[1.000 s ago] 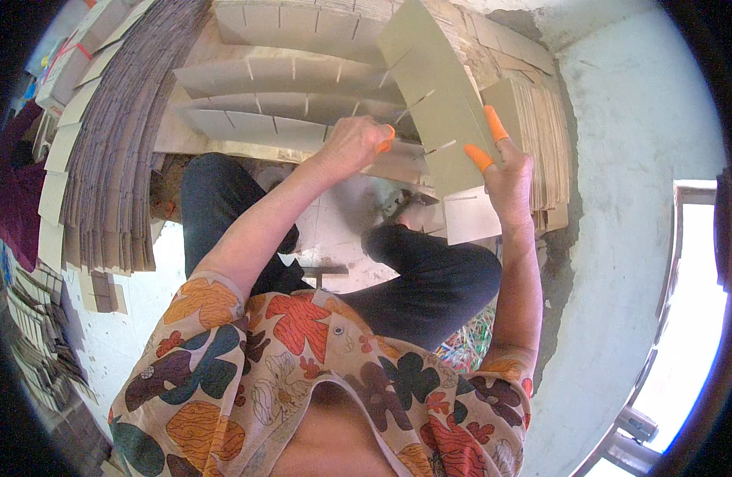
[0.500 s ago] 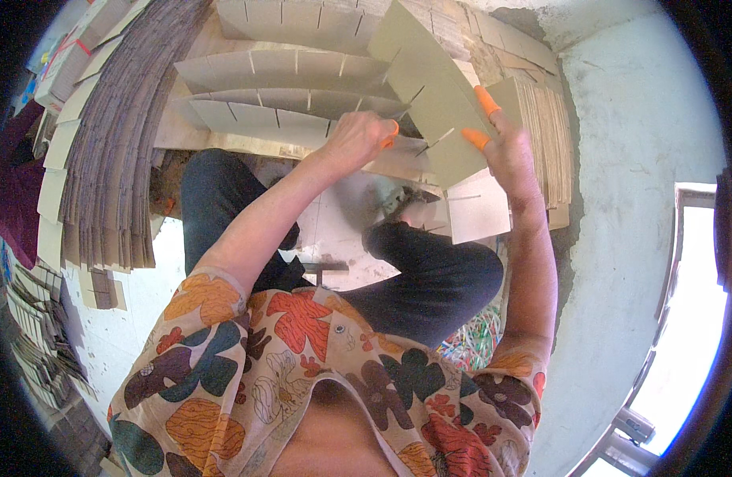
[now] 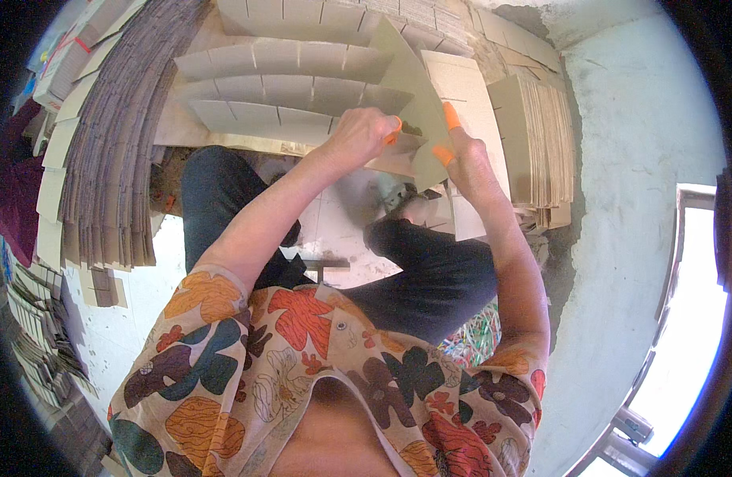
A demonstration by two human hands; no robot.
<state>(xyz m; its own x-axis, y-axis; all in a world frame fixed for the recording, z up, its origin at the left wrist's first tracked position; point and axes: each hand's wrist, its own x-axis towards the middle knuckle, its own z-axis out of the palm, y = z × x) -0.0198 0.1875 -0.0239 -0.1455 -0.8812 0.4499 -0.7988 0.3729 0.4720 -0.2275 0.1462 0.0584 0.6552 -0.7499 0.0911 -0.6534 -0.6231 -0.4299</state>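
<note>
Several long slotted cardboard strips (image 3: 250, 118) stand on edge, roughly side by side, in front of me. My left hand (image 3: 359, 141) is closed at the right end of the nearest strip, an orange finger cover showing on it. Across the strips' right ends stands a crosswise cardboard piece (image 3: 412, 83), tilted and seen nearly edge-on. My right hand (image 3: 471, 163) grips this piece along its right side, with orange covers on two fingers. Whether its slots have entered the long strips cannot be made out.
A pale slotted sheet (image 3: 471, 89) lies just right of the crosswise piece. Beyond it stands a stack of cardboard pieces (image 3: 533, 147) by the wall (image 3: 628, 151). Another tall cardboard stack (image 3: 115, 151) rises at left. Tangled coloured straps (image 3: 473, 338) lie near my right leg.
My right hand has moved left with the crosswise piece, which has turned more edge-on against the long strips. The pale sheet behind it has come into view. My left hand has barely moved.
</note>
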